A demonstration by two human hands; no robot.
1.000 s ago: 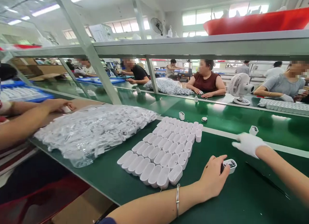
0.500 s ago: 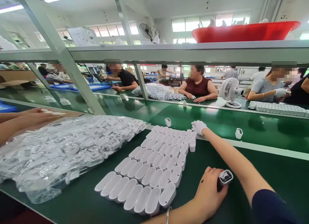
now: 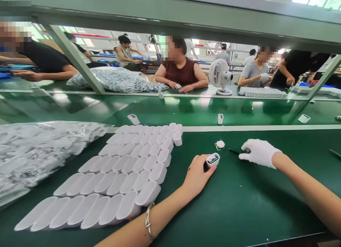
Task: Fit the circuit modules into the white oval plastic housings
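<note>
I have the left hand point(image 3: 195, 176) wrapped around a white housing point(image 3: 213, 160), its open end tipped up so I can see a board and dark parts inside. I can't tell from here whether the housing touches the green bench point(image 3: 202, 218) beneath. My right hand point(image 3: 259, 153), in a white glove, is farther right, thumb and fingers parted beside the end of a black tool point(image 3: 233, 152); the rest of that tool is hidden from me, so I can't tell whether I have hold of it. Between the two hands, a little to the far side, a small circuit board point(image 3: 220, 144) with a round white part lies on the bench. To the left of the housing stand close rows of white cups point(image 3: 108, 185), and farther left a clear bag point(image 3: 39, 151) full of pale pieces. Across the pale strip point(image 3: 202, 128), on the far green surface, I see a left case point(image 3: 133, 119), a middle case point(image 3: 220, 118) and a right case point(image 3: 304, 118), all white. Beyond, a white fan point(image 3: 218, 75) stands right of a co-worker in a brown top point(image 3: 183, 71)
</note>
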